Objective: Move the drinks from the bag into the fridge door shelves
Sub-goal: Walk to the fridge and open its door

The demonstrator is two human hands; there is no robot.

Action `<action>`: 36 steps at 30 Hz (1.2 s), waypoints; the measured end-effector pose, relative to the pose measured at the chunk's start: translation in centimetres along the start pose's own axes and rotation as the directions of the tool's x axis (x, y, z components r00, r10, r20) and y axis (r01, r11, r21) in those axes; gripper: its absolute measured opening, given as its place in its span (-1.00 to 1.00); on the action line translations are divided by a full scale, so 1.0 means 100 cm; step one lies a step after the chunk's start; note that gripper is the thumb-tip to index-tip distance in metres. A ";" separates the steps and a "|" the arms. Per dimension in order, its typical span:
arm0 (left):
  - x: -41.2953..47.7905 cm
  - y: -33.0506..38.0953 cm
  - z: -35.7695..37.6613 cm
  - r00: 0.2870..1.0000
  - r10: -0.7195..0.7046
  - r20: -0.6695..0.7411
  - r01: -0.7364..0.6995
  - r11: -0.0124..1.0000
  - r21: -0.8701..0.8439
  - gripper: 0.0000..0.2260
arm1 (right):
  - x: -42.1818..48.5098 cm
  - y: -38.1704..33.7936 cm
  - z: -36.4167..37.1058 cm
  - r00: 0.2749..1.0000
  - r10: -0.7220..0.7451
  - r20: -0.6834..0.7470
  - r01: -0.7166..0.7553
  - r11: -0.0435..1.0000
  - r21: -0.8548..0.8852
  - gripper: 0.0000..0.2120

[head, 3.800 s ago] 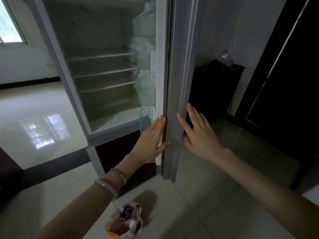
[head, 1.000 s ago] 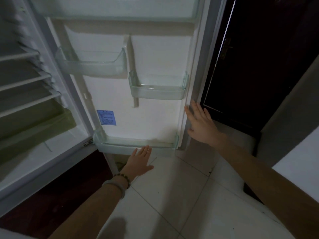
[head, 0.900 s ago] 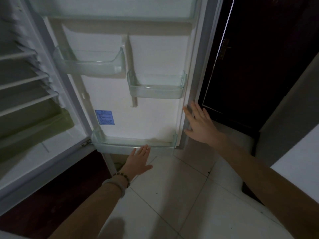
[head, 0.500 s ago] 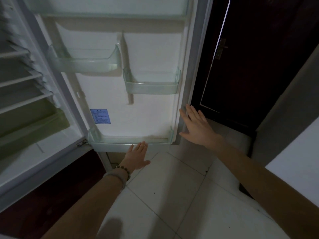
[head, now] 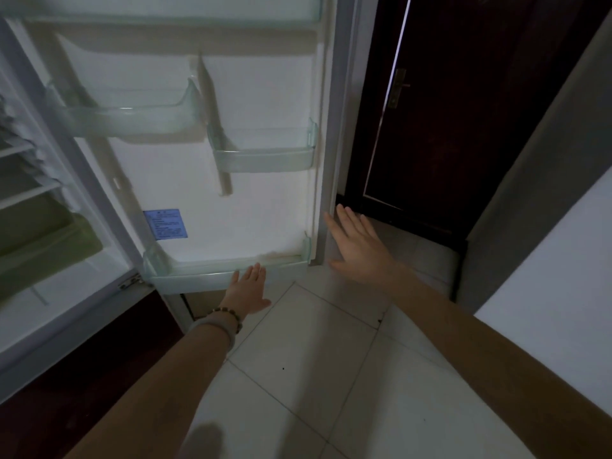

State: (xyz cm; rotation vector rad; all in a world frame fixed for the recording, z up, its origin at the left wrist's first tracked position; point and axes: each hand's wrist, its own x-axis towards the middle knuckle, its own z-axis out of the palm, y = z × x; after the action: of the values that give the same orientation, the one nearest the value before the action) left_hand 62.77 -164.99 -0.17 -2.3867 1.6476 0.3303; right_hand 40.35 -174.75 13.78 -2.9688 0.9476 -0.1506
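The fridge door (head: 258,207) stands wide open, its white inner side facing me. It carries clear plastic shelves: an upper left shelf (head: 126,120), a smaller right shelf (head: 265,157) and a long bottom shelf (head: 212,276); the three hold nothing. My left hand (head: 248,289) is flat with fingers apart, fingertips at the front of the bottom shelf. My right hand (head: 361,246) is spread open at the door's outer edge. The bag and the drinks are out of view.
The fridge's interior (head: 36,226) with wire shelves lies at the left. A dark wooden door (head: 463,127) with a metal handle stands behind the fridge door. A grey wall (head: 546,193) closes the right side. Pale floor tiles (head: 314,376) lie below my arms.
The fridge door has swung fully open since 3.8 s ago, and the bag on the floor has left the view. Over the last second both hands stayed by the door's lower part.
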 end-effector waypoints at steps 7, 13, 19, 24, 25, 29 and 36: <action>0.007 0.004 -0.006 0.999 -0.039 -0.024 0.038 0.999 -0.034 -0.27 | -0.002 -0.003 0.000 1.000 0.015 -0.005 -0.015 1.000 0.006 -0.20; -0.004 0.004 -0.002 0.984 -0.072 -0.162 0.061 0.995 -0.074 -0.28 | -0.005 -0.006 0.003 1.000 0.016 -0.012 -0.016 1.000 0.012 -0.20; -0.031 -0.002 0.003 0.965 -0.021 -0.260 -0.007 0.994 -0.105 -0.26 | -0.005 -0.020 0.010 0.998 -0.066 -0.012 0.066 0.997 0.034 -0.19; -0.071 -0.021 0.001 0.925 -0.047 -0.377 0.012 0.995 -0.094 -0.23 | 0.001 -0.055 0.022 0.985 -0.174 0.009 0.174 0.984 0.029 -0.18; -0.082 -0.025 0.001 0.913 -0.074 -0.400 0.032 0.993 -0.110 -0.21 | 0.003 -0.064 0.024 0.980 -0.198 0.021 0.198 0.980 0.036 -0.18; -0.134 -0.048 0.004 0.871 -0.167 -0.463 0.082 0.977 -0.198 -0.18 | 0.007 -0.106 0.034 0.945 -0.317 0.074 0.312 0.947 0.072 -0.20; -0.238 -0.087 0.032 0.810 -0.352 -0.470 0.254 0.932 -0.260 -0.15 | 0.008 -0.196 0.058 0.807 -0.585 0.077 0.578 0.810 0.100 -0.22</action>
State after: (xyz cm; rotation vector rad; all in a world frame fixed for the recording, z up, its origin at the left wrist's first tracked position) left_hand 62.52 -139.90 4.56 -3.0194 1.4102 -0.2472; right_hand 52.82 -159.29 9.04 -3.0507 -0.0149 -0.0313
